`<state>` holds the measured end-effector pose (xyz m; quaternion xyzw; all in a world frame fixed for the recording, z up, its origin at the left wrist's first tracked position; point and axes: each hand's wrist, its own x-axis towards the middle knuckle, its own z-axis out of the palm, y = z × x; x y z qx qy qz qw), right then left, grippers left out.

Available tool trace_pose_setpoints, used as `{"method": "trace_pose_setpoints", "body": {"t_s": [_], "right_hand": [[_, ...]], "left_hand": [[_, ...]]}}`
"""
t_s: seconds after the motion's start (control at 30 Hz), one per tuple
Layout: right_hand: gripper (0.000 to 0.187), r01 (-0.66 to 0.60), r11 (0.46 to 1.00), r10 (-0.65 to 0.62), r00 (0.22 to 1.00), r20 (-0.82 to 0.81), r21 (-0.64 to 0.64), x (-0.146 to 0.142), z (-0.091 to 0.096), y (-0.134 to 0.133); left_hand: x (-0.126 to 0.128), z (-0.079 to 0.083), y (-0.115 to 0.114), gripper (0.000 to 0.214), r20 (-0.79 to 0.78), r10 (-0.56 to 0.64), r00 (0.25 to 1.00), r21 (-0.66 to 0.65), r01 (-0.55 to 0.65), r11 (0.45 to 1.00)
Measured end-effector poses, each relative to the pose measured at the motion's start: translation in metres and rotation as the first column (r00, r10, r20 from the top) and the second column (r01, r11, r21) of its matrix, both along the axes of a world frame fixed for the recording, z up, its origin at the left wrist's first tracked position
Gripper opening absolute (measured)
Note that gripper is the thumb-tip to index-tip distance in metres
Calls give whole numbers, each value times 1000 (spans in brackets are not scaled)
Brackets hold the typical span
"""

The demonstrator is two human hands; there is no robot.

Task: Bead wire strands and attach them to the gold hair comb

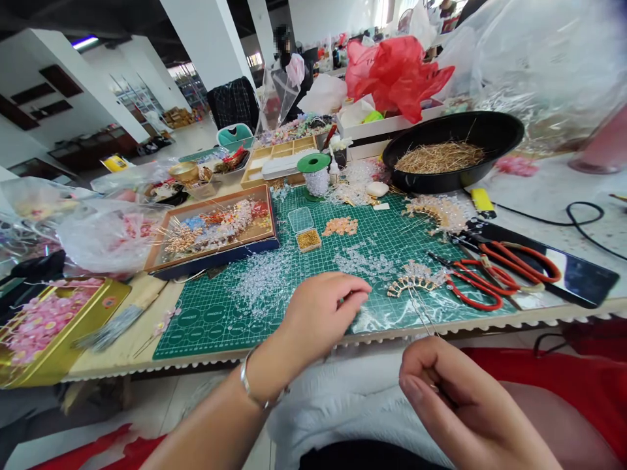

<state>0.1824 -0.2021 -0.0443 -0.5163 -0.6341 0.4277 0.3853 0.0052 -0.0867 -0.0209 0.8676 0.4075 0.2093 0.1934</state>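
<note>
My right hand (460, 395) is closed, thumb against curled fingers, on the thin wire stems of a fan-shaped beaded hair ornament (417, 279). Its gold-and-clear head is over the front of the green cutting mat (196, 336). My left hand (321, 307), with a silver bangle on the wrist, reaches over the mat's front edge. Thumb and forefinger are drawn together there; anything between them is too small to make out. Just beyond those fingertips are loose clear beads (365, 262). A larger spread of clear beads (262, 281) lies to their left.
Red-handled pliers (477, 287) and scissors (526, 261) lie at right, near a dark phone (582, 274). Farther back are a black bowl (509, 140) of gold pins and a small box of gold beads (308, 239). A tray of ornaments (267, 202) stands left.
</note>
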Motion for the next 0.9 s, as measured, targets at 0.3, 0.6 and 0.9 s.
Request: {"method": "trace_pose_setpoints", "body": {"t_s": [0.3,0.6,0.9], "right_hand": [[25,-52,998,51,998,-38,-36,11,-7,7],[22,-40,999,40,998,-52,-2,12,-6,5],[9,53,923,-135,972,194,381,9,8,4]], "left_hand": [[46,-41,47,25,-262,-122,957,70,145,987],[45,-39,48,22,-159,-75,984,-34,71,997],[10,-7,-43,20,585,504,636,-809,408,423]]}}
